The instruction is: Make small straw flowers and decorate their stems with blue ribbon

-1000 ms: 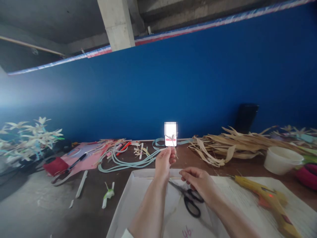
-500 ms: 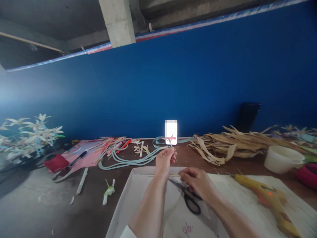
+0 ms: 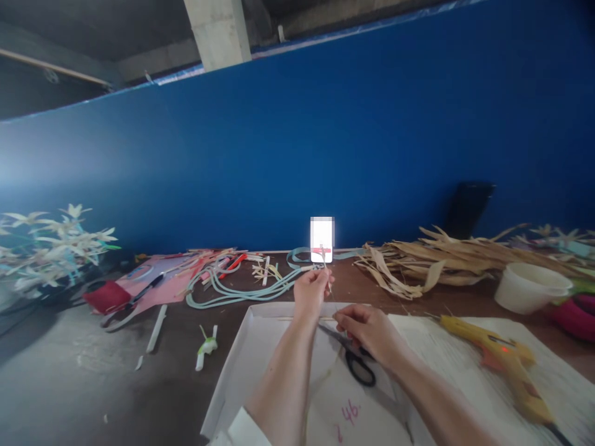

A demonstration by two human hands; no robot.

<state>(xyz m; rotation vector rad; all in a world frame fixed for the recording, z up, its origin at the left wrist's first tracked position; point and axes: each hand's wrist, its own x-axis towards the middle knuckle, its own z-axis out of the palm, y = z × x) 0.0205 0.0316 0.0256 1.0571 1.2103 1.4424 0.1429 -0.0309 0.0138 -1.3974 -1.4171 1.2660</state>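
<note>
My left hand pinches a seemingly part-made straw flower beyond the scissors; my right hand curls beside them, grip unclear.

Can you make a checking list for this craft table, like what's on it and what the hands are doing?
Surface: brown table with a white board on it.
Job's things: straw bit, thin stick, black scissors on the board.
Clutter: glue gun, white cup, dry leaves, blue strips, pink paper, straw flowers.
Grips: left grip pinches the straw bit above the table; right grip is curled at the stick's end, over the scissors, hold unclear.
Cables: dark cord at the glue gun's tail.
Surroundings: blue wall, concrete beam above.
</note>
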